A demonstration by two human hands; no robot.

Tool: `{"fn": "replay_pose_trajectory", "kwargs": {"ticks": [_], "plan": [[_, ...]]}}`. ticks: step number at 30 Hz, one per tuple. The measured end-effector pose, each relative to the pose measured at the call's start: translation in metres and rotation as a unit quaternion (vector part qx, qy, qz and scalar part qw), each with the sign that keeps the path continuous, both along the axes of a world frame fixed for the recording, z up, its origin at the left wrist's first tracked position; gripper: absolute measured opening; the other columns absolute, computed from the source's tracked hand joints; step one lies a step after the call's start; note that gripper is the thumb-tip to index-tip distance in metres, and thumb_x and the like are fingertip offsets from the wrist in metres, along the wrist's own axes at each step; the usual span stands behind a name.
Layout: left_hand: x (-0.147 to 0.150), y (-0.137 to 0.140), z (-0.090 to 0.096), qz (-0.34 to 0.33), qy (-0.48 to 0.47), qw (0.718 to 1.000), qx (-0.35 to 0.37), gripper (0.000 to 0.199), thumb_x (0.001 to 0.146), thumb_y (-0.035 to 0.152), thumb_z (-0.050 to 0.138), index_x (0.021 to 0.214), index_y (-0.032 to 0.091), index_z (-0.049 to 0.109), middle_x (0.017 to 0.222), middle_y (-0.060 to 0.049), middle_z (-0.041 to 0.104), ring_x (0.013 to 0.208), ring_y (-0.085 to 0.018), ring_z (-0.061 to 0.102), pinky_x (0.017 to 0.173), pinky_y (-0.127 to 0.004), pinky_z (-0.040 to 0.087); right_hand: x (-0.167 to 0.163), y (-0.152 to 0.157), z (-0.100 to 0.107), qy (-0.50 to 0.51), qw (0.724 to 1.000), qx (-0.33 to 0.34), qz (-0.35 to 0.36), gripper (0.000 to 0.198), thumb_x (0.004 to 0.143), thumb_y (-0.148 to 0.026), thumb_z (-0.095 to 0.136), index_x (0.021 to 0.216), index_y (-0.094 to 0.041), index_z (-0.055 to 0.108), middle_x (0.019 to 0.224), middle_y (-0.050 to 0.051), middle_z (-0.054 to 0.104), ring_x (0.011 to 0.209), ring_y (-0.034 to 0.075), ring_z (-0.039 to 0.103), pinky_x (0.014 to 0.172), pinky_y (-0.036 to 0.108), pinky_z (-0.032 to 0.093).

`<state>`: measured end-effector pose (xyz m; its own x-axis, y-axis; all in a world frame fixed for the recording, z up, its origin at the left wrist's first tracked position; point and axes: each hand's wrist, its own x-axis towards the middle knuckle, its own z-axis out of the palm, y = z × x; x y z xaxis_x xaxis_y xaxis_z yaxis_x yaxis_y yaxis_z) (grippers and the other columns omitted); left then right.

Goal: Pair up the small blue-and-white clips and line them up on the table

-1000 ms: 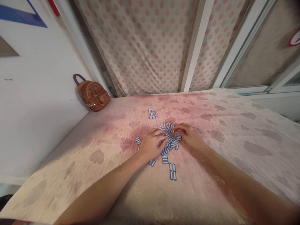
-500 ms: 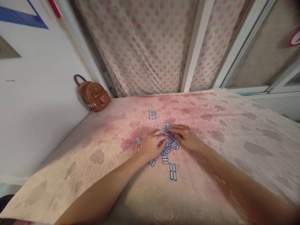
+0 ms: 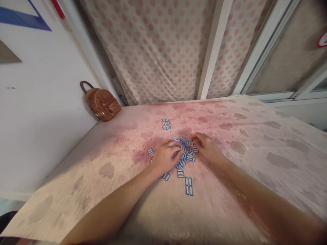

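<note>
A loose pile of small white label pieces with blue borders [image 3: 188, 157] lies between my hands on the tablecloth. My left hand [image 3: 166, 157] rests at the pile's left side, fingers curved and thumb apart from them. It covers part of the pieces beneath it. At the far right edge of the pile, my right hand [image 3: 207, 147] has its fingertips drawn together at the end of one blue-bordered label [image 3: 189, 143]. Nearer to me lies a larger label piece [image 3: 189, 186], apart from the pile. Several more labels [image 3: 150, 152] lie left of my left hand.
Beyond the pile, small labels [image 3: 166, 124] sit in three neat rows. A brown mini backpack [image 3: 103, 104] leans against the white wall [image 3: 51, 112] at the back left. A dotted curtain [image 3: 158, 51] hangs behind the patterned tablecloth [image 3: 107, 194].
My right hand has drawn back slightly to the right, its fingers now closer together. Labels at the top of the pile have shifted. My left hand has stayed nearly still.
</note>
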<state>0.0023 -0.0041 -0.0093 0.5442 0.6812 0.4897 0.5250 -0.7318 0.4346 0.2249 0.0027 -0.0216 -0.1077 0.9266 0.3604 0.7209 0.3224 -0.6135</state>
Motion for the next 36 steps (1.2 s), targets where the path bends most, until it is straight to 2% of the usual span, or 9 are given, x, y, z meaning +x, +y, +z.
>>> {"fn": "replay_pose_trajectory", "kwargs": {"ticks": [5,9,16,22,25,28,32,36], "plan": [[0.000,0.000,-0.001,0.001,-0.005,1.000,-0.004,0.017,0.093,0.025,0.059,0.092,0.020,0.076,0.105,-0.005,0.074,0.101,-0.021,0.066,0.089,-0.036,0.054,-0.001,0.002,-0.008,-0.058,0.997,0.028,0.033,0.012,0.086,-0.023,0.060,0.097,-0.020,0.062,0.099,0.008,0.066,0.095,0.024,0.060,0.084,0.037,0.046],[0.000,0.001,-0.001,0.001,-0.007,1.000,-0.005,0.018,0.094,0.025,0.059,0.091,0.020,0.075,0.104,-0.005,0.074,0.100,-0.020,0.066,0.089,-0.036,0.054,-0.002,0.003,-0.009,-0.081,0.994,0.036,0.057,0.011,0.088,-0.022,0.058,0.098,-0.020,0.062,0.102,0.010,0.064,0.099,0.026,0.058,0.088,0.041,0.046],[0.000,0.000,0.001,0.002,0.000,1.000,-0.006,0.018,0.094,0.024,0.058,0.091,0.021,0.075,0.101,-0.005,0.074,0.098,-0.020,0.066,0.088,-0.036,0.054,-0.006,-0.001,-0.004,-0.083,0.994,0.042,0.060,0.011,0.087,-0.017,0.054,0.093,-0.021,0.062,0.096,0.009,0.065,0.091,0.024,0.059,0.082,0.038,0.045],[0.001,0.000,0.000,0.012,-0.023,1.000,-0.002,0.014,0.092,0.022,0.061,0.090,0.020,0.075,0.099,-0.004,0.075,0.096,-0.020,0.067,0.088,-0.036,0.055,-0.004,-0.004,0.006,-0.094,0.993,0.063,0.032,0.012,0.088,-0.019,0.051,0.078,-0.022,0.058,0.083,0.008,0.064,0.082,0.024,0.057,0.075,0.036,0.041],[0.001,0.000,0.001,0.020,-0.041,0.999,-0.003,0.013,0.092,0.022,0.062,0.098,0.021,0.073,0.103,-0.004,0.074,0.099,-0.020,0.067,0.089,-0.037,0.055,-0.007,-0.010,0.013,-0.025,0.998,0.058,0.006,0.011,0.089,-0.022,0.052,0.080,-0.022,0.059,0.082,0.006,0.065,0.079,0.022,0.057,0.071,0.034,0.041],[0.001,-0.002,0.003,0.030,-0.058,0.998,0.009,0.020,0.093,0.027,0.063,0.111,0.022,0.070,0.108,-0.006,0.073,0.105,-0.021,0.066,0.091,-0.038,0.055,-0.016,-0.017,0.019,0.094,0.996,-0.002,-0.003,0.015,0.092,-0.028,0.050,0.086,-0.022,0.062,0.080,0.002,0.066,0.072,0.018,0.057,0.067,0.031,0.041],[0.000,-0.005,0.007,0.021,-0.060,0.997,0.043,0.030,0.090,0.036,0.067,0.117,0.023,0.064,0.115,-0.007,0.069,0.111,-0.023,0.062,0.095,-0.041,0.054,-0.027,-0.022,0.020,0.232,0.970,-0.068,0.039,0.017,0.091,-0.035,0.055,0.084,-0.021,0.062,0.079,0.001,0.065,0.074,0.017,0.058,0.068,0.030,0.043],[0.001,-0.008,0.010,0.009,-0.019,0.997,0.068,0.039,0.085,0.041,0.072,0.117,0.021,0.060,0.115,-0.009,0.065,0.113,-0.026,0.059,0.093,-0.044,0.054,-0.032,-0.023,0.013,0.326,0.934,-0.117,0.087,0.015,0.087,-0.036,0.062,0.088,-0.020,0.062,0.080,0.000,0.064,0.074,0.016,0.059,0.069,0.030,0.044]]}}
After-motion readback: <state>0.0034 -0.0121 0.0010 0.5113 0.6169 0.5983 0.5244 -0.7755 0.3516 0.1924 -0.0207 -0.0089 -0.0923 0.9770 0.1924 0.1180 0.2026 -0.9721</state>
